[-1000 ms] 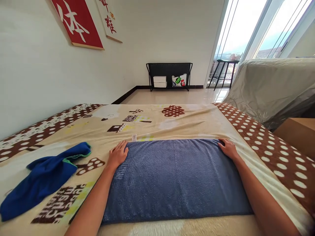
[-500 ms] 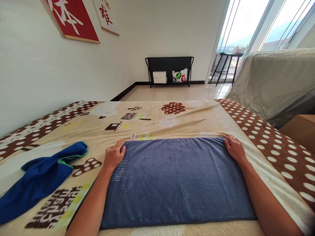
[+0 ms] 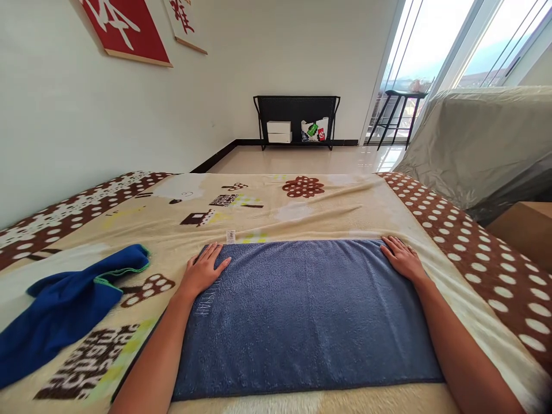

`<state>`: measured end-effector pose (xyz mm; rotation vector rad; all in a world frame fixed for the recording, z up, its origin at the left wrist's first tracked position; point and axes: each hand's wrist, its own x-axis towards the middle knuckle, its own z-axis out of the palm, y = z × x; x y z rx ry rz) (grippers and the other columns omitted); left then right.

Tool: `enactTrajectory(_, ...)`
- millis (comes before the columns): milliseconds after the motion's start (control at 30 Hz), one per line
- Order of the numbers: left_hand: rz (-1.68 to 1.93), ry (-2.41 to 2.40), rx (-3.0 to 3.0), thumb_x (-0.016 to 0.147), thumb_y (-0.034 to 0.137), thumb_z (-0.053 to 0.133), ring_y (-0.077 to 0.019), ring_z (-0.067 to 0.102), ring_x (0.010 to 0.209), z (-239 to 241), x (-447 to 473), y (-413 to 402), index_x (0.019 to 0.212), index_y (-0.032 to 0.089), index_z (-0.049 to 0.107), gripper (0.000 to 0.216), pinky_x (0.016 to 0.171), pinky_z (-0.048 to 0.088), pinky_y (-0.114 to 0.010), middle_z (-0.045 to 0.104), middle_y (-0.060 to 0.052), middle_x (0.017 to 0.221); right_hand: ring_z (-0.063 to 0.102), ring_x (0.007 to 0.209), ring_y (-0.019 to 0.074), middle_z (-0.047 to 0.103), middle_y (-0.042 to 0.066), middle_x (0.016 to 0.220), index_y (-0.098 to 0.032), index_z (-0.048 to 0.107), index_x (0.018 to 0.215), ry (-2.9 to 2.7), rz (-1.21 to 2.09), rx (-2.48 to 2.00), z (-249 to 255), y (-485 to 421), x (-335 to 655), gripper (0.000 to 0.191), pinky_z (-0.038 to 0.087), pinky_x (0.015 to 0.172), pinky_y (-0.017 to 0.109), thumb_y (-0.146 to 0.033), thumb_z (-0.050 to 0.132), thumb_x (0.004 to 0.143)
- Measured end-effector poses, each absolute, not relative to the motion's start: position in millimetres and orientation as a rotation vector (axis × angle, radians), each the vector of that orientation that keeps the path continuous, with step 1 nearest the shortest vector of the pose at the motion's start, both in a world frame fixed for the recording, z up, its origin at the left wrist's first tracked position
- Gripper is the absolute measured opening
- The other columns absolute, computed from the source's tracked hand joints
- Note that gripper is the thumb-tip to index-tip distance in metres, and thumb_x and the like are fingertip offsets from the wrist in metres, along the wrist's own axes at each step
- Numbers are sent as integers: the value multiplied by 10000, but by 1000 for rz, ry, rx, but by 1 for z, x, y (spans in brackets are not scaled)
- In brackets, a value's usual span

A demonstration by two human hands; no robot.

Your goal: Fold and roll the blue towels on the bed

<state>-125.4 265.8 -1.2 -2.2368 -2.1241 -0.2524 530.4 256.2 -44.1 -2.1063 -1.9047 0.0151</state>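
Note:
A blue-grey towel (image 3: pixel 306 322) lies spread in a wide rectangle on the patterned blanket (image 3: pixel 340 215). My left hand (image 3: pixel 204 269) rests flat on the towel's far left corner, fingers stretched out and thumb apart. At the far right corner, my right hand (image 3: pixel 403 257) lies flat with its fingers extended over the towel's edge. Stitched lettering runs along the towel's left side, partly covered by my left hand. A white tag (image 3: pixel 231 237) shows just past the far edge.
A crumpled dark-blue cloth with green edging (image 3: pixel 81 305) lies to the left. Beyond the bed stands a black rack (image 3: pixel 297 109) holding a white box (image 3: pixel 279 132). A plastic-covered piece of furniture (image 3: pixel 495 135) and a cardboard box (image 3: pixel 524 230) are at the right.
Both hands have shifted slightly inward over the towel's far corners, and the left hand now lies flatter with its fingers more over the cloth. The view has tilted slightly.

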Motion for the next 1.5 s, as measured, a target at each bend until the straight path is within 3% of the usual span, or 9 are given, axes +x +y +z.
enactTrajectory(167,-323,-2053,-2219,991,517,299,-265,282,1488,5,-120,264,1480,211,427,591,1194,124,-537,329,-107,1606,277,1479,262,417,135,1542,-152,508,1403,-1932,-107,-2004,-21,243,513,604,155,1209,515,-490,196,1012)
enactTrajectory(333,-273,-1922,-2406,1015,484,264,-194,280,1490,6,-108,264,1506,314,383,532,1187,188,-431,316,-11,1618,298,1477,201,336,-24,1598,-357,391,1497,-2268,12,-1752,-14,227,462,562,259,1201,406,-586,322,989)
enactTrajectory(567,-199,-1934,-2487,1013,548,265,-213,276,1494,4,-105,263,1525,326,341,563,1182,176,-450,301,-28,1624,70,1528,273,120,34,1655,-337,208,1571,-2414,122,-1658,-20,206,433,736,116,1223,550,-678,384,942)
enactTrajectory(733,-172,-1947,-2504,1008,577,263,-221,274,1496,7,-103,262,1533,349,313,574,1180,189,-468,278,-13,1632,172,1514,256,266,-14,1619,-366,290,1543,-2506,235,-1510,-6,198,439,726,168,1231,513,-680,460,912)
enactTrajectory(867,-166,-1948,-2497,1012,556,265,-231,292,1489,8,-105,263,1526,334,333,564,1172,210,-481,293,-28,1625,291,1479,195,386,-22,1568,-329,399,1503,-2385,244,-1590,-1,211,466,589,282,1209,414,-604,299,993)
enactTrajectory(1033,-198,-1861,-2517,1029,500,253,-241,283,1492,31,-85,253,1526,276,344,553,1179,182,-520,302,-70,1619,275,1487,237,348,48,1590,-274,366,1521,-2082,123,-1950,-21,231,507,646,217,1210,523,-607,200,993)
enactTrajectory(1233,-190,-1139,-3041,1048,416,310,-172,199,1518,59,40,166,1571,334,168,549,1223,138,-436,214,4,1646,218,1506,222,306,34,1612,-295,335,1530,-1889,61,-2180,-41,244,515,657,149,1216,531,-627,167,989)
enactTrajectory(1367,-13,-581,-3430,1014,470,413,-196,181,1524,54,102,110,1560,335,200,602,1238,118,-466,181,1,1654,215,1506,215,293,22,1619,-301,317,1537,-1880,65,-2218,-41,246,515,635,139,1222,510,-617,203,999)
enactTrajectory(1500,33,-598,-3555,1012,483,401,-222,199,1520,54,106,93,1552,312,237,589,1237,93,-520,238,-33,1642,262,1483,268,307,78,1609,-254,338,1523,-1887,64,-2206,-40,247,515,614,164,1200,566,-577,348,1001)
